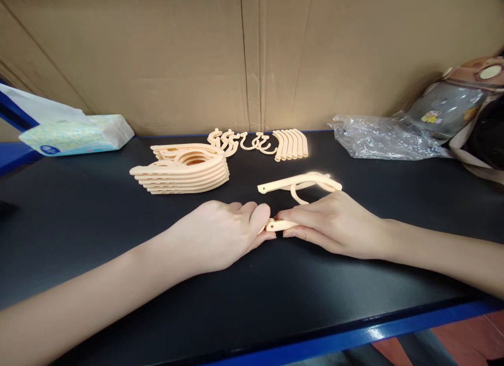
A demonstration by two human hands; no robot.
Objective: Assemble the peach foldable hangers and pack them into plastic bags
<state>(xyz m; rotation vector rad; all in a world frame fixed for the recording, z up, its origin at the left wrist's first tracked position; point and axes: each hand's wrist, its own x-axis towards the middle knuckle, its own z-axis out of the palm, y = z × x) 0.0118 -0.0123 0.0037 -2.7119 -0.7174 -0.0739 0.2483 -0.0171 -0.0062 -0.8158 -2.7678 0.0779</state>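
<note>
Over the front middle of the black table, my two hands meet fingertip to fingertip. My right hand point(334, 221) is closed around a cream plastic folding-hanger arm point(301, 185), its curved body rising behind the fingers. One end of that arm, with a small hole, pokes out toward the left. My left hand point(232, 232) pinches right at this end; a sliver of cream plastic shows at its fingertips, mostly hidden. Behind my left hand sits a neat stack of similar hanger arms point(181, 182).
Along the back lie several cream hooks point(258, 143), small curved pieces point(222, 141) and a row of short bars point(291, 144). A tissue pack point(79, 135) is at left. At right are a crumpled clear bag point(378, 137) and a transparent bottle point(444, 106). Cardboard point(177, 56) stands behind.
</note>
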